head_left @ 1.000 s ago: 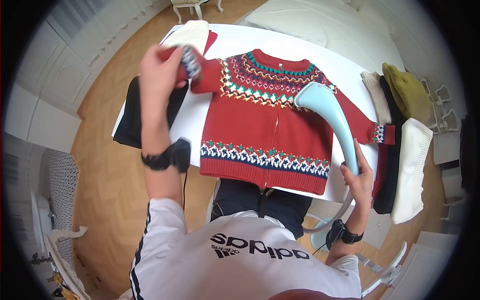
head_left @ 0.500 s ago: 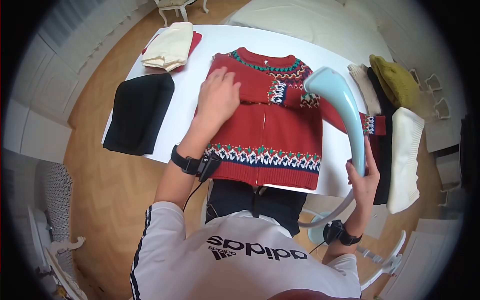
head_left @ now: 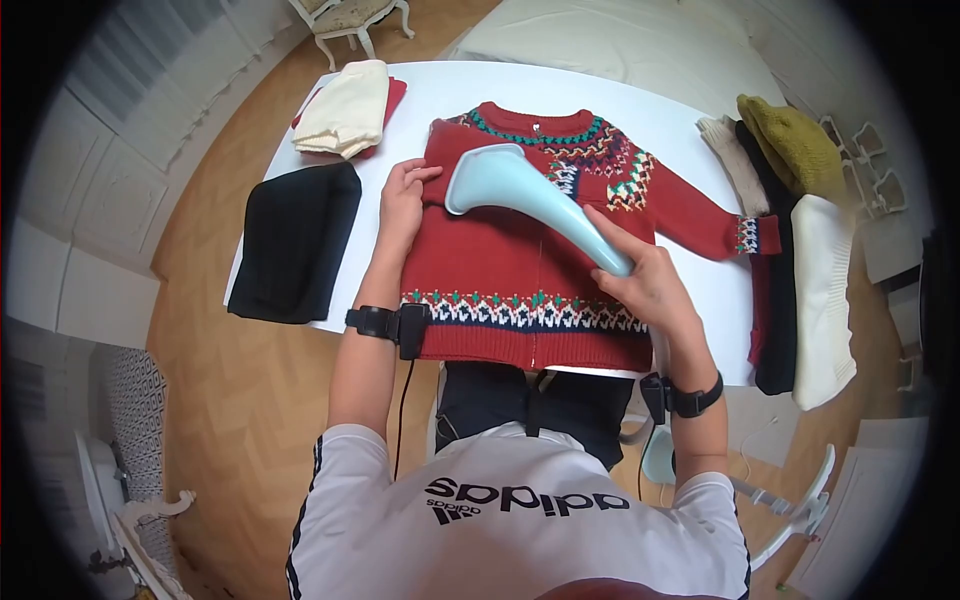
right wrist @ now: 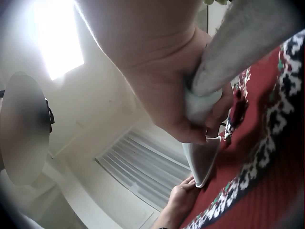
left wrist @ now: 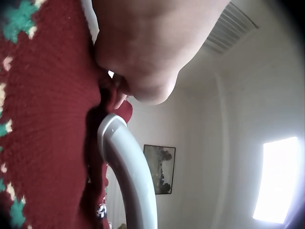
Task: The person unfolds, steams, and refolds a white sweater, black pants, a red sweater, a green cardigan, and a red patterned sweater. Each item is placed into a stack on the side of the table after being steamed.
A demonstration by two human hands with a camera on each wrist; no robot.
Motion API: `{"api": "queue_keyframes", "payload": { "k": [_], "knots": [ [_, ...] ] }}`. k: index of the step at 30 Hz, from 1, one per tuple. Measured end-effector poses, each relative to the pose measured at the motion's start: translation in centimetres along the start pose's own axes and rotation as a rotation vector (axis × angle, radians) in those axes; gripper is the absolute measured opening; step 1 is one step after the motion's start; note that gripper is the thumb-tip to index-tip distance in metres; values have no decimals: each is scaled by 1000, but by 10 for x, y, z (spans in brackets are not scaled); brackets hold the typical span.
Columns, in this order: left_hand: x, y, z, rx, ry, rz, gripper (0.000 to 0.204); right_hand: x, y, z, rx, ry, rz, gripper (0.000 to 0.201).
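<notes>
The left forearm runs almost straight forward over the counter (head_left: 425, 95), and the left hand (head_left: 403, 205) rests at the cardigan's upper left edge, its fingers directed inward onto the red knit. Whether those fingers pinch the cloth or merely lie against it, I cannot tell. The right arm angles forward and inward from the other side, and the right hand (head_left: 645, 275) grasps the handle of a pale blue steamer (head_left: 530, 190), its fingers wrapped round it in the right wrist view while the index finger lies along the handle in the head view. The steamer slants across the chest with its broad head toward the left hand, close over the fabric; contact is unclear. The red patterned cardigan (head_left: 480, 260) lies flat on the counter in front of the person, its left sleeve folded inward across the chest and its right one stretched out toward a row of garments. That row includes a white knit (head_left: 822, 300) and an olive one (head_left: 795, 150). Beyond the left hand, a folded black garment (head_left: 295, 240) lies near a cream one (head_left: 345, 110).
</notes>
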State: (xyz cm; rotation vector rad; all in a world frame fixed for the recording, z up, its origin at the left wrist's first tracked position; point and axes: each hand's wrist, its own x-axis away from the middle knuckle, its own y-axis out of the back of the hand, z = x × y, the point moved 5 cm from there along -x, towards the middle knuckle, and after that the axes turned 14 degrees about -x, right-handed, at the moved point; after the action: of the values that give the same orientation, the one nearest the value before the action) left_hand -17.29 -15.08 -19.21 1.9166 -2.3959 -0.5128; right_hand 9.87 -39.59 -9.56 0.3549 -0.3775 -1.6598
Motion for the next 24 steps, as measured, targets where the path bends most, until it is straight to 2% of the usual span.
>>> {"api": "queue_keyframes", "payload": {
  "k": [4, 9, 11, 13, 15, 17, 19, 22, 23, 24],
  "knots": [
    [7, -2, -1, 10, -5, 27, 33, 25, 39, -5, -85, -77, -85, 77],
    [8, -4, 2, -105, -97, -7, 26, 72, 88, -15, 13, -179, -311, 76],
    [8, -6, 1, -102, -137, -12, 25, 96, 106, -23, 19, -285, -417, 77],
    [7, -6, 6, -130, -138, -8, 26, 112, 113, -30, -10, -261, -505, 76],
    [6, -6, 7, -152, -134, -2, 27, 127, 122, -39, -68, -264, -689, 76],
    [8, -6, 1, -132, -121, 8, 27, 130, 125, -42, -73, -267, -731, 77],
    [7, -6, 4, -135, -147, 35, 27, 124, 126, -38, -114, -178, -805, 77],
    [8, -6, 3, -212, -162, 4, 28, 107, 135, -39, -175, -59, -819, 72],
    [12, -11, -12, -202, -173, 11, 28, 103, 140, -43, -180, -25, -829, 71],
    [15, -14, -31, -550, -247, 22, 26, 101, 143, -43, -190, -8, -846, 69]
  ]
}}
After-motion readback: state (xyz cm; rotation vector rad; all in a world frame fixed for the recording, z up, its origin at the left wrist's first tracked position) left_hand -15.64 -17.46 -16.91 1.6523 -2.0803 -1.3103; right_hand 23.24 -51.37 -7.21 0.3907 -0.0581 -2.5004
